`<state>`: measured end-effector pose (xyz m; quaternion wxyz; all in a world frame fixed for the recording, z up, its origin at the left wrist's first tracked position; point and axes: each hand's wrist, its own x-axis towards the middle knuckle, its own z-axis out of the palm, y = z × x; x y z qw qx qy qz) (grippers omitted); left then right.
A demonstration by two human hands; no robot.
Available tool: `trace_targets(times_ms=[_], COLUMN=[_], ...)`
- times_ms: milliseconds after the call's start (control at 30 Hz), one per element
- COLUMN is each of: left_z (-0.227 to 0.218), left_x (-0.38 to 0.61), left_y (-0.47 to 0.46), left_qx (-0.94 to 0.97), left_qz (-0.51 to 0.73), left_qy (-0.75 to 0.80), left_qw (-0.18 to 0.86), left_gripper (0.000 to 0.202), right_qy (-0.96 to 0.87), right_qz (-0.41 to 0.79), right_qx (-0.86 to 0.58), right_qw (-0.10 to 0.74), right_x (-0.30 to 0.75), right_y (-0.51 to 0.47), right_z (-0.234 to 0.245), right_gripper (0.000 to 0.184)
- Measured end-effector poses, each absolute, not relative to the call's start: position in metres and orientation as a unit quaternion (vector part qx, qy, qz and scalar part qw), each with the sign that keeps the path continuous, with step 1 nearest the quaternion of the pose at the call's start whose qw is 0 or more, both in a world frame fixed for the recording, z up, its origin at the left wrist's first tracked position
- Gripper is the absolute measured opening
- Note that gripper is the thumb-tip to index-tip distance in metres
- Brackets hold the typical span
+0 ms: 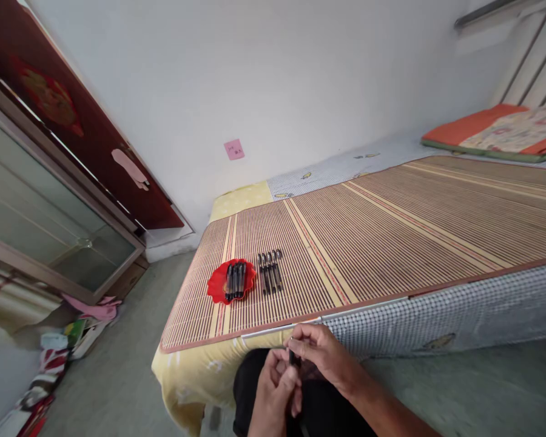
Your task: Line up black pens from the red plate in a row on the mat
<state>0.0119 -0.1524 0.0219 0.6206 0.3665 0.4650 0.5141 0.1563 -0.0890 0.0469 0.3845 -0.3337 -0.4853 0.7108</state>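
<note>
At the mat's front edge, above my lap, my left hand [276, 388] and my right hand [321, 352] are close together. Between them is a small dark pen [293, 358], partly hidden by the fingers. My left hand is closed around its lower part. The fingertips of my right hand pinch its upper end. Several black pens [236, 280] lie side by side in a red scalloped dish [215, 285] on the mat. Just right of the dish, several more dark pens [270, 273] form a row directly on the mat.
A striped bamboo mat [373, 237] covers the bed. Folded orange and floral bedding [486, 130] lies at the far right. A pink note [234, 149] is stuck to the white wall. On the left stand a dark red door [95, 121] and a glass-fronted cabinet [59, 212].
</note>
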Motion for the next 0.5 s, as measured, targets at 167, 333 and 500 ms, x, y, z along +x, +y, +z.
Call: trace_targets(times_ms=[167, 333, 500], left_z=[0.018, 0.012, 0.016], left_x=[0.012, 0.013, 0.01], left_y=[-0.153, -0.154, -0.154], left_qx=[0.367, 0.331, 0.346], left_qz=[0.492, 0.494, 0.484], left_qy=[0.449, 0.415, 0.431], left_qw=[0.649, 0.688, 0.678], left_gripper=[0.047, 0.05, 0.043], right_qy=[-0.465, -0.422, -0.441], right_qz=[0.73, 0.777, 0.749], right_qx=[-0.33, -0.305, -0.347], right_qw=[0.377, 0.354, 0.353], right_x=[0.157, 0.159, 0.159], right_y=[-0.088, -0.087, -0.085], right_z=[0.046, 0.043, 0.035], right_gripper=[0.042, 0.047, 0.045])
